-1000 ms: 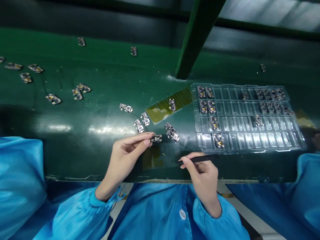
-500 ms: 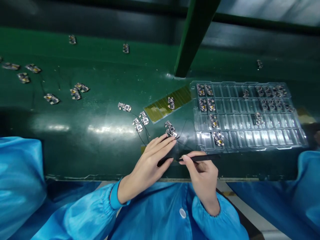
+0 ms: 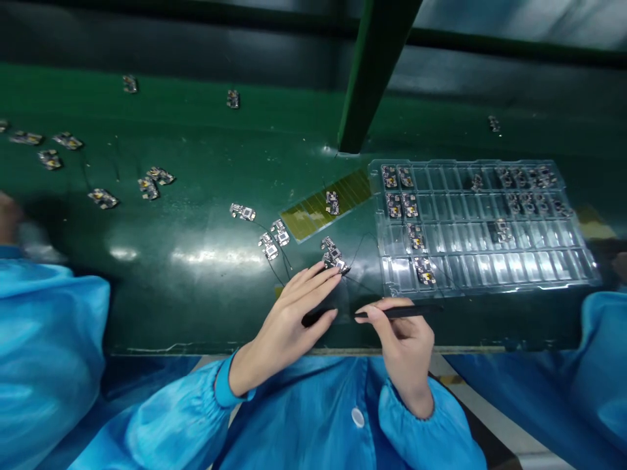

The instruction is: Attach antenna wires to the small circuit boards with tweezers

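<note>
My left hand (image 3: 298,308) lies with its fingers stretched out, fingertips on the near edge of a small circuit board (image 3: 331,248) with a thin dark wire. The fingertips hide part of that board. My right hand (image 3: 405,334) pinches black tweezers (image 3: 409,312), whose tip points left toward my left thumb, apart from it. Beyond the left hand is a sheet of amber tape pieces (image 3: 306,219), with another circuit board (image 3: 332,202) resting on it. Several boards with wires, among them one circuit board (image 3: 268,247), lie to its left.
A clear compartment tray (image 3: 470,253) at right holds several boards. More boards (image 3: 102,198) are scattered over the green bench (image 3: 196,294) at left. A green post (image 3: 365,85) rises behind the tape sheet. Blue sleeves of people (image 3: 53,326) show on both sides.
My right hand has moved slightly right with the tweezers, away from the left thumb. My left hand keeps its place on the board. A neighbour's hand has appeared at the left edge.
</note>
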The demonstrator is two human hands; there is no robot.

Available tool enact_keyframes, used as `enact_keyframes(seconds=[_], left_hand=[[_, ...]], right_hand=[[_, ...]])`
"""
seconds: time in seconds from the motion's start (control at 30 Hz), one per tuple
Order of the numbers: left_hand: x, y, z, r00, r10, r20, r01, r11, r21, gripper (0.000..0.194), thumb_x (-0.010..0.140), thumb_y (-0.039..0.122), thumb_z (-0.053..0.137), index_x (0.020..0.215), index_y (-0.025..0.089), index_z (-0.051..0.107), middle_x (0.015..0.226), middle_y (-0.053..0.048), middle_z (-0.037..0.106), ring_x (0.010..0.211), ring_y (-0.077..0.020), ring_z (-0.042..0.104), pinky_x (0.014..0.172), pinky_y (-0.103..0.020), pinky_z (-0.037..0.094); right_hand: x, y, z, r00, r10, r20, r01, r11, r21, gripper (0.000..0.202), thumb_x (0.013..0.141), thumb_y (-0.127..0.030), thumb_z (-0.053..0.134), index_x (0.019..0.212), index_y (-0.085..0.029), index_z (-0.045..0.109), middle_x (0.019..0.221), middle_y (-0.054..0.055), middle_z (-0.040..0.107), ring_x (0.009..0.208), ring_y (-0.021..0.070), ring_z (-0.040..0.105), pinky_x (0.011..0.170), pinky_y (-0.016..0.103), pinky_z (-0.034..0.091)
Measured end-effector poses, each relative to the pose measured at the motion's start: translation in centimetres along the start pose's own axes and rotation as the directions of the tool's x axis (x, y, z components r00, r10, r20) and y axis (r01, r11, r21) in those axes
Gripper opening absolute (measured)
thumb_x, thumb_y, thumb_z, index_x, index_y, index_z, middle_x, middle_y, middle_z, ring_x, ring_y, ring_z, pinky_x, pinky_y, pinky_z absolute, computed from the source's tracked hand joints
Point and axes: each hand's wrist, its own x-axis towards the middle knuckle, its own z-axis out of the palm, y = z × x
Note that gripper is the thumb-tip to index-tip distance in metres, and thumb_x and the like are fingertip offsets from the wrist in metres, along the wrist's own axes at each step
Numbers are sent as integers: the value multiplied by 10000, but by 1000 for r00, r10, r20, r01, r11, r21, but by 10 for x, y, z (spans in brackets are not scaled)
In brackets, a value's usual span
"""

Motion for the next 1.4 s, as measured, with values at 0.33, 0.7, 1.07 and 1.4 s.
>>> enact_keyframes(seconds=[0.33, 0.7, 1.07, 1.4], left_hand=[[8, 11, -5, 858, -505, -92, 349, 705, -617, 129, 806, 216, 774, 927, 174, 786, 1074, -82, 777, 887, -222, 771, 810, -292, 657], [10, 12, -5, 833, -548, 81, 425, 537, -729, 201, 796, 193, 784, 996, 175, 769, 989, -74, 795, 878, -224, 774, 818, -284, 649], [10, 11, -5, 779, -624, 66, 484, 529, -697, 227, 769, 267, 804, 970, 163, 779, 854, -65, 799, 788, -229, 772, 736, -300, 652], [11, 14, -4, 785, -619, 19, 483, 592, -646, 201, 770, 272, 796, 934, 156, 790, 746, -54, 786, 666, -201, 752, 611, -256, 625]], right_hand=[[16, -32, 16, 978, -186, -99, 205, 950, 235, 67, 877, -190, 697, 869, -237, 650, 764, -10, 742, 722, 172, 748, 708, 305, 627], [43, -22, 35, 996, -82, 33, 78, 990, 121, 90, 851, -254, 730, 843, -206, 654, 856, 30, 782, 845, 214, 772, 759, 318, 627], [43, -10, 30, 996, -87, 8, 85, 989, 120, 109, 840, -256, 749, 840, -197, 657, 813, 25, 774, 800, 212, 775, 705, 290, 611], [43, -12, 32, 999, -28, 33, 22, 984, 179, 125, 837, -268, 751, 832, -194, 650, 755, 7, 755, 730, 192, 772, 673, 286, 657]])
